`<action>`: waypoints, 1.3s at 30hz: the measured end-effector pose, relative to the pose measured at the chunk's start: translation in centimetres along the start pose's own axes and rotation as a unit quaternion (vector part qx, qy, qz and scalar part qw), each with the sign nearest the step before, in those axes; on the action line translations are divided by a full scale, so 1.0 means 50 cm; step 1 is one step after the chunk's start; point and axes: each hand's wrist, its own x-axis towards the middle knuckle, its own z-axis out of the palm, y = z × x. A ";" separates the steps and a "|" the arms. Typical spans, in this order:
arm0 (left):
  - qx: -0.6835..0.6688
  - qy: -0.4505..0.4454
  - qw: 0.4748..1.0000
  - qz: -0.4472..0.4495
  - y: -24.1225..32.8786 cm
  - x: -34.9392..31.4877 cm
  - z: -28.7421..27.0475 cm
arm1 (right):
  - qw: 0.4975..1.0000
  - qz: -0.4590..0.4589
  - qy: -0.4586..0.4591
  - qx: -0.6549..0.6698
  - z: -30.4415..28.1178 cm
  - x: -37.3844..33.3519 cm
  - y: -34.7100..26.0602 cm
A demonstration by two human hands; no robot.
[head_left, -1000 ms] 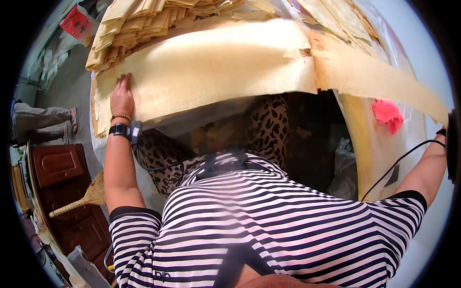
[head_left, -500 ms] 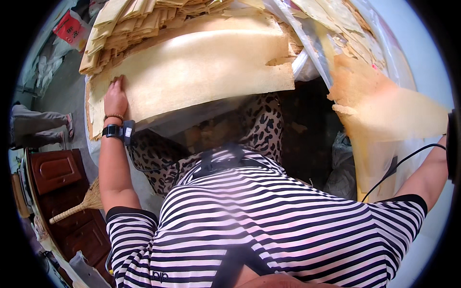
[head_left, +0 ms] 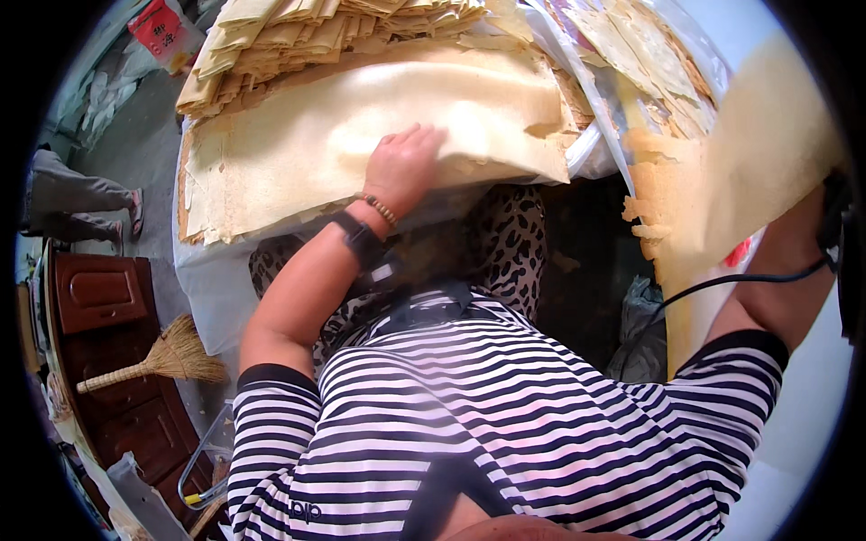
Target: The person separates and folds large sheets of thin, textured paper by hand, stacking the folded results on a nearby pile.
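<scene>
A wide, thin, pale-yellow sheet [head_left: 298,153] lies in front of me, with a wrinkle and a torn notch toward its right end. My left hand [head_left: 406,162] rests on its near middle, palm down, the fingers stretched out and slightly blurred. Bent at the elbow, my right arm [head_left: 771,261] goes up to the dark right rim, where its hand and fingers are hidden. Beside that arm, a second thin yellow sheet [head_left: 686,198] with a ragged brown edge stands raised and smeared by motion. Whether the right hand grips it cannot be seen.
A thick pile of folded yellow sheets [head_left: 271,41] stands at the far left. More broken sheets [head_left: 640,50] lie at the far right on plastic. At left are a straw broom [head_left: 171,361], a dark red cabinet [head_left: 99,298] and another person's legs [head_left: 81,194].
My left hand has slid right, from the sheet's left end to its middle. The raised sheet on the right has swung upward with my right arm. The view has shifted slightly.
</scene>
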 end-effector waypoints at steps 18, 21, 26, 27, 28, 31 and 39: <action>-0.034 0.174 0.983 0.056 -0.057 -0.113 -0.056 | 0.658 0.287 -0.553 0.423 0.844 -0.627 0.029; -0.190 0.127 0.973 -0.041 -0.132 -0.228 -0.072 | 0.707 0.056 -0.643 0.290 0.687 -0.675 -0.051; -0.411 0.036 0.892 -0.185 -0.230 -0.333 -0.055 | 0.336 0.546 -0.708 0.296 0.376 -0.694 0.040; -0.456 0.019 0.867 -0.198 -0.229 -0.340 -0.057 | 0.350 0.643 -0.617 0.287 0.314 -0.753 0.081; -0.497 0.004 0.845 -0.199 -0.222 -0.346 -0.054 | 0.372 0.714 -0.517 0.290 0.263 -0.816 0.118; -0.708 -0.033 0.672 -0.217 -0.186 -0.343 -0.094 | 0.482 0.764 -0.256 0.344 0.195 -0.893 0.146; -0.744 0.195 0.503 -0.393 -0.213 -0.359 -0.117 | 0.660 0.704 -0.026 0.260 0.233 -0.879 0.173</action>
